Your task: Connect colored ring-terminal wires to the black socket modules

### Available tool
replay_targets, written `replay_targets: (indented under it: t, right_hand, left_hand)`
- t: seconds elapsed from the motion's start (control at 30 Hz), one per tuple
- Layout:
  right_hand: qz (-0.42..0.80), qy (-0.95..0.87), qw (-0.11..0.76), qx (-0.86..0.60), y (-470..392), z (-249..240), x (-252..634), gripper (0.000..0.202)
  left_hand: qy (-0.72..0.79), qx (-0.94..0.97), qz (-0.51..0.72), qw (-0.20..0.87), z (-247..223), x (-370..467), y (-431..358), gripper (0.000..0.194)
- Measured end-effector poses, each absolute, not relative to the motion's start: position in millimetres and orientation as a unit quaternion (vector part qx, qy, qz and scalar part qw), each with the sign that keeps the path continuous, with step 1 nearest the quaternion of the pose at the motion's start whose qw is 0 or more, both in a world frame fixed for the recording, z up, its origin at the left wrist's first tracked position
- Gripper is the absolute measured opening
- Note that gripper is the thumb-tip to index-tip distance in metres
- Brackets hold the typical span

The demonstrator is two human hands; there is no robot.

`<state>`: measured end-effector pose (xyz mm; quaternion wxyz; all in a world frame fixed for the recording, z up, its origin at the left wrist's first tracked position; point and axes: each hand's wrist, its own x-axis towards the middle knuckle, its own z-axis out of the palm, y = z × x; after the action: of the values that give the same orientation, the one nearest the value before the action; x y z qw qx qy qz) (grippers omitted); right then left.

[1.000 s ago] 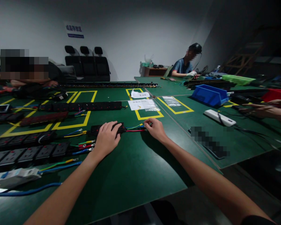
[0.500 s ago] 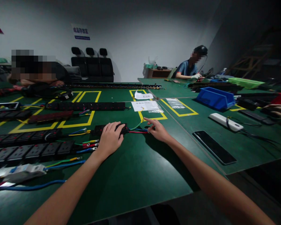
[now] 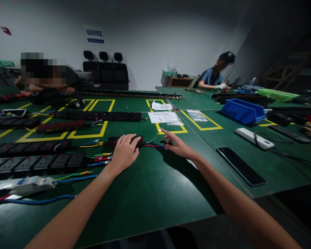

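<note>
My left hand [image 3: 126, 149] lies over a short black socket strip [image 3: 112, 141], its fingers wrapped across the top and far side. Several wires come out of the strip's right end: a green wire [image 3: 152, 138] ending in a ring terminal [image 3: 160, 131], and red and blue wires [image 3: 153, 146]. My right hand [image 3: 178, 144] is at those wire ends. Its index finger stretches out to the green wire's terminal, and the other fingers are loosely bent beside the ends of the red and blue wires. I see nothing gripped in it.
Longer black socket strips [image 3: 44, 163] with lugged wires lie at left, near a grey-white breaker [image 3: 35, 185]. Beyond my hands are paper sheets [image 3: 159, 118]. At right are a phone [image 3: 241, 166], a white power strip [image 3: 254, 137] and a blue bin [image 3: 242, 111]. Other people sit around the table.
The whole view has shifted slightly to the right. My left hand stays on the socket strip, and my right index finger stays by the green wire's terminal.
</note>
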<state>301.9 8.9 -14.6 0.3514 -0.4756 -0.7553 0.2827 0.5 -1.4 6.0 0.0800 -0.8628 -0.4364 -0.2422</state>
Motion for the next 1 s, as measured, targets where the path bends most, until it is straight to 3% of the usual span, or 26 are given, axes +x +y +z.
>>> replay_targets:
  t: [1.0]
  right_hand:
    - [0.263,-0.706,0.413,-0.512,23.8,-19.0,298.2,0.043]
  left_hand:
    - [-0.435,-0.862,-0.249,0.076,9.2,0.6,1.6,0.045]
